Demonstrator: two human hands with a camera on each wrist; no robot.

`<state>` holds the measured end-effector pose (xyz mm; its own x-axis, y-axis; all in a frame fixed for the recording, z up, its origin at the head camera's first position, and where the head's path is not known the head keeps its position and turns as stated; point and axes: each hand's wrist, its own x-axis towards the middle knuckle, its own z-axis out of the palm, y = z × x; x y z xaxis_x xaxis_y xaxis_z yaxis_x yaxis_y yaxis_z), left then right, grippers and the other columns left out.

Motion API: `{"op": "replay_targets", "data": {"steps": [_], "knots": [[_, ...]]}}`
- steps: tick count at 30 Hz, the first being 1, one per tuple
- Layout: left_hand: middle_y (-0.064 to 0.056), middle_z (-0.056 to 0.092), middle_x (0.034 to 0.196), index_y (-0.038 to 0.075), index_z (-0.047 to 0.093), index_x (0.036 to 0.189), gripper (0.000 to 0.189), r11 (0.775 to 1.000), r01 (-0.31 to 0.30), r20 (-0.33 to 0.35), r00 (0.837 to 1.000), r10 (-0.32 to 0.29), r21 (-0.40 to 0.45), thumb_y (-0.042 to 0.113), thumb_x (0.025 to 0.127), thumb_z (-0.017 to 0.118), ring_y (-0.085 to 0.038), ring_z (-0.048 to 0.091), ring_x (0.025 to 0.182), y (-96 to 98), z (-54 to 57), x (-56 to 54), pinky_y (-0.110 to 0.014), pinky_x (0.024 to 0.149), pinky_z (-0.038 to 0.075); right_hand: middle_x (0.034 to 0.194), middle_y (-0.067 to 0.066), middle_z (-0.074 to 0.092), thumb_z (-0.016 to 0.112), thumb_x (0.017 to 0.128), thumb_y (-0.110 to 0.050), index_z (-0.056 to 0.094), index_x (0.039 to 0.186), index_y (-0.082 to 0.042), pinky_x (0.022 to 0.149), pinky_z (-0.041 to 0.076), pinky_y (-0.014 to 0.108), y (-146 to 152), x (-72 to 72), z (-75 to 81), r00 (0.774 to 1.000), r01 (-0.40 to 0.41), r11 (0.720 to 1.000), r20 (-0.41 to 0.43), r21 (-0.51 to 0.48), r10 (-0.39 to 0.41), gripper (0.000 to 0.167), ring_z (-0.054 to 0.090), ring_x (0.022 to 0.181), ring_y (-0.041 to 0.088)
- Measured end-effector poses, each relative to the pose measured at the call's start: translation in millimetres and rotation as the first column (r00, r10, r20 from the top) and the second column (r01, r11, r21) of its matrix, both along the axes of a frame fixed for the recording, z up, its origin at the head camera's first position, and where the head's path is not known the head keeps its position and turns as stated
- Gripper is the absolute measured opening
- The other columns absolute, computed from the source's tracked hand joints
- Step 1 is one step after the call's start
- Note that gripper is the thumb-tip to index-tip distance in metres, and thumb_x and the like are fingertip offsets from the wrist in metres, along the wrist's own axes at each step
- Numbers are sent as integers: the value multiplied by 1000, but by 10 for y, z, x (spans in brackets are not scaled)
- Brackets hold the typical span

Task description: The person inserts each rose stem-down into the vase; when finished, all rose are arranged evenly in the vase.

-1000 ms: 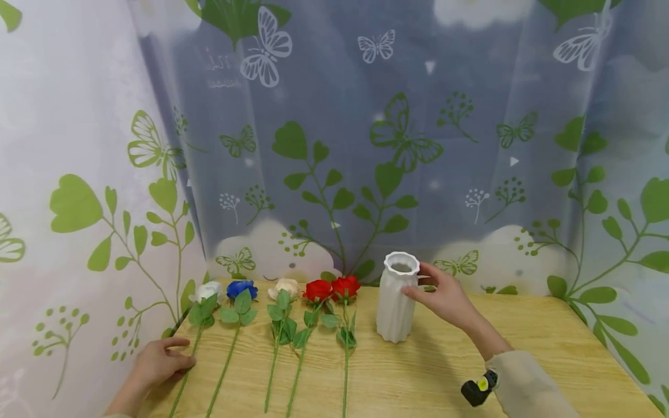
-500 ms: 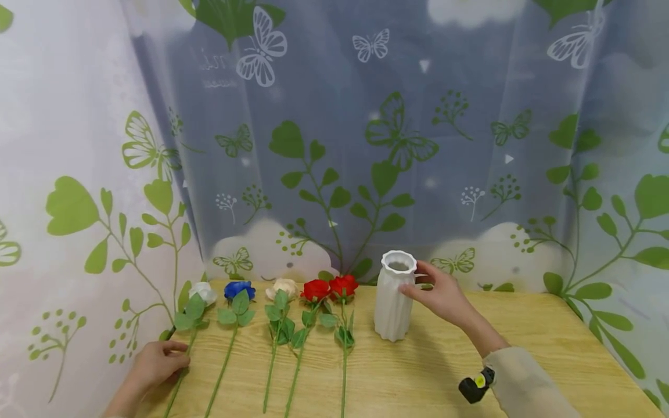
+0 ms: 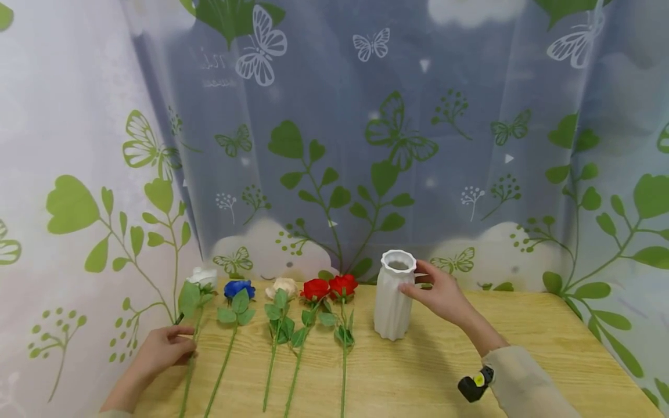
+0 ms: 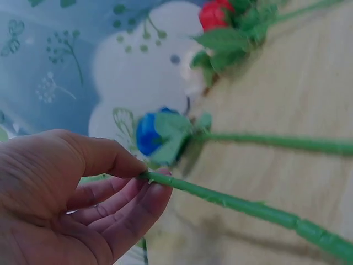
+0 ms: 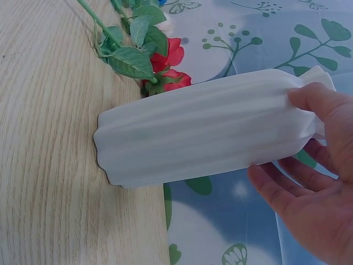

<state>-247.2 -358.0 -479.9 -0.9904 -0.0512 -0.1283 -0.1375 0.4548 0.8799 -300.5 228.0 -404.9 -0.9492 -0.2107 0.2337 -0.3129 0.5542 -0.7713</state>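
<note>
At the left of the head view, my left hand (image 3: 163, 350) pinches the green stem of a white rose (image 3: 202, 277) between thumb and fingers. The left wrist view shows that stem (image 4: 237, 207) lifted off the tabletop, while its bloom is hidden there behind the hand. My right hand (image 3: 443, 293) grips a white fluted vase (image 3: 392, 310) near its neck, thumb in front and fingers behind. In the right wrist view the vase (image 5: 193, 132) stands with its base on the table, and the right hand (image 5: 317, 171) holds its upper part.
Between the hands lie a blue rose (image 3: 239, 289), a cream rose (image 3: 283, 288) and two red roses (image 3: 343, 286), stems toward me. Their stems rest on the wooden table (image 3: 444, 371). A patterned curtain (image 3: 324, 75) stands right behind the table and along both sides.
My left hand has raised the white rose from the table, its bloom rising slightly and the stem shifting right. The right hand and the vase stay in place.
</note>
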Motion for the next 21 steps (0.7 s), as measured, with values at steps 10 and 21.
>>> {"op": "replay_targets", "data": {"steps": [10, 21], "knots": [[-4, 75, 95, -19, 38, 149, 59, 982, 59, -25, 998, -55, 180, 2, 101, 64, -18, 78, 84, 369, 353, -24, -32, 79, 67, 145, 23, 60, 78, 97, -33, 49, 154, -5, 91, 64, 47, -11, 1, 3, 1000, -14, 1000, -6, -19, 14, 70, 63, 127, 44], [3, 70, 104, -10, 31, 156, 61, 939, 82, -44, 997, -71, 334, 8, 107, 61, -12, 75, 92, 800, 683, -129, -34, 84, 67, 144, 23, 60, 78, 98, -31, 48, 155, -4, 90, 64, 45, -9, 17, 25, 1000, -22, 999, -2, -34, 22, 70, 63, 126, 43]]}}
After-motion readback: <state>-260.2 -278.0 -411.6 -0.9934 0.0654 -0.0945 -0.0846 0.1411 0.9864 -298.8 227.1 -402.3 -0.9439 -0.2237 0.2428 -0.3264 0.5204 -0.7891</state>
